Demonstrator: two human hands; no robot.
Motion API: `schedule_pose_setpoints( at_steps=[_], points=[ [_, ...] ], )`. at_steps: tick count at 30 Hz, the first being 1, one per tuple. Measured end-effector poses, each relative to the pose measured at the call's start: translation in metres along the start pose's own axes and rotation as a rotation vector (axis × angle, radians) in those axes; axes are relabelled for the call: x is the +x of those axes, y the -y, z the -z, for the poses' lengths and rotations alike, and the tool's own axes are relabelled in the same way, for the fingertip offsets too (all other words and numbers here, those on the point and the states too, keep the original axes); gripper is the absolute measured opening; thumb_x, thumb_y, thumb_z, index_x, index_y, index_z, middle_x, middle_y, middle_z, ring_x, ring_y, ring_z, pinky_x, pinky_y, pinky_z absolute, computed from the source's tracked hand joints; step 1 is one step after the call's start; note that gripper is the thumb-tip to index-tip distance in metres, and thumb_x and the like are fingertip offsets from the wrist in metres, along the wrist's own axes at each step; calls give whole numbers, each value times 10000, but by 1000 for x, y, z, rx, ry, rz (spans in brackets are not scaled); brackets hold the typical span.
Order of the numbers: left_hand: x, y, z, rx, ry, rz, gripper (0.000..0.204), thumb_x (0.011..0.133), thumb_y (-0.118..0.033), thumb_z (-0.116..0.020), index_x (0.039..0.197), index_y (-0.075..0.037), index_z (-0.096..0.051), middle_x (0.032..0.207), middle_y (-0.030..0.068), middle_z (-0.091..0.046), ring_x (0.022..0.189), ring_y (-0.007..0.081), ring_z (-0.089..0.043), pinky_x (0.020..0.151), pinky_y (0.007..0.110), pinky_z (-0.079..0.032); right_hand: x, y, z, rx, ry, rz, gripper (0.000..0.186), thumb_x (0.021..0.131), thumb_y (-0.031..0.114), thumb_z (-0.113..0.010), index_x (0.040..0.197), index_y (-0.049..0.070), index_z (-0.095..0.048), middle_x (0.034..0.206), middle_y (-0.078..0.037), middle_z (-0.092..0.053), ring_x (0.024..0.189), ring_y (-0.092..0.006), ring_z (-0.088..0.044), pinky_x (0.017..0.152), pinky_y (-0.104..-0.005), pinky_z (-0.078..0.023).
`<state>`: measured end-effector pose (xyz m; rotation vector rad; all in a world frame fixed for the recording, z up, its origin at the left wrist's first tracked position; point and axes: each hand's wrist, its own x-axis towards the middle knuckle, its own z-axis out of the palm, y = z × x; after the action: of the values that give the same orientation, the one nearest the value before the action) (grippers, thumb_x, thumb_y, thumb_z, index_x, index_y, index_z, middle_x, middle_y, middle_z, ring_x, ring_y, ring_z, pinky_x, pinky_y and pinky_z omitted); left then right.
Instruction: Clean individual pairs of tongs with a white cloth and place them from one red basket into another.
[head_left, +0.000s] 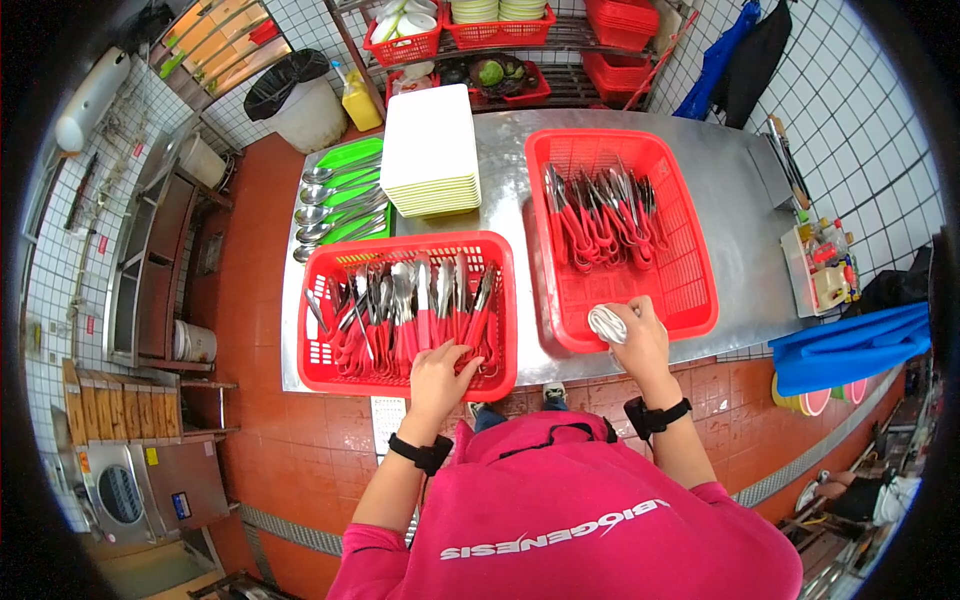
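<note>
Head view: two hands working at two red perforated baskets on one metal worktop (745,205). The left hand (436,380) reaches over the near rim of the left basket (490,245); its fingers are partly spread, the thumb apart, at the red handles of one crowded row of tongs (423,290). Whether they grip a handle cannot be told. The right hand (642,338) has its fingers closed around one folded white cloth (606,322), above the near part of the right basket (600,297). This second basket contains one further cluster of red-handled tongs (575,235), lying toward its far side, with the near floor exposed. Tongs in both groups overlap too closely for an exact count. Behind the left basket stand one stack of white trays (430,135), its layers too fine to number, and, to its left, one green tray (350,153) bearing at least five metal spoons (313,193). Two black bands (424,456) encircle the wrists, one each.
</note>
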<state>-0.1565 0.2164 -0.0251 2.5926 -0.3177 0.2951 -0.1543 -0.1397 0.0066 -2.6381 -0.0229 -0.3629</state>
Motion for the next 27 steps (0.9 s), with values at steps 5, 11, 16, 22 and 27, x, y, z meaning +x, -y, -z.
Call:
schedule_pose_setpoints(
  at_steps=[5,11,16,22,27],
  points=[
    [0,13,7,28,143,-111,266,917,-327,-812,983,-69,-810,1171,203,-774,1045,355,-748,973,473,-538,1,-1,1,-6,17,-4,427,765,171,-866,1182,183,-771,1048,-93,-610,887,-337,-689,738,-461,-566],
    [-1,6,8,-63,45,5,239,900,-289,-828,980,-64,-815,1216,204,-765,1006,381,-743,930,465,-560,1,-2,1,18,22,-8,422,771,187,-871,1182,183,-773,1061,-92,-611,888,-338,-693,743,-461,-570],
    [3,-4,18,-3,-56,-43,236,894,-286,-829,977,-65,-814,1244,222,-752,965,382,-738,914,459,-561,2,-4,0,26,20,-9,406,781,197,-869,1175,181,-774,1069,-93,-612,892,-341,-694,745,-464,-569],
    [9,0,12,145,-37,-94,226,900,-306,-814,950,-85,-813,1246,234,-748,960,371,-734,929,450,-553,3,-2,2,35,38,-15,405,789,198,-863,1183,180,-771,1080,-99,-612,902,-346,-694,753,-466,-572],
    [6,-2,6,205,-14,-134,215,896,-298,-813,935,-87,-811,1240,223,-753,958,365,-734,937,445,-556,2,-4,2,26,46,-22,405,792,197,-860,1186,183,-769,1079,-101,-614,913,-347,-694,762,-468,-576]
  ],
)
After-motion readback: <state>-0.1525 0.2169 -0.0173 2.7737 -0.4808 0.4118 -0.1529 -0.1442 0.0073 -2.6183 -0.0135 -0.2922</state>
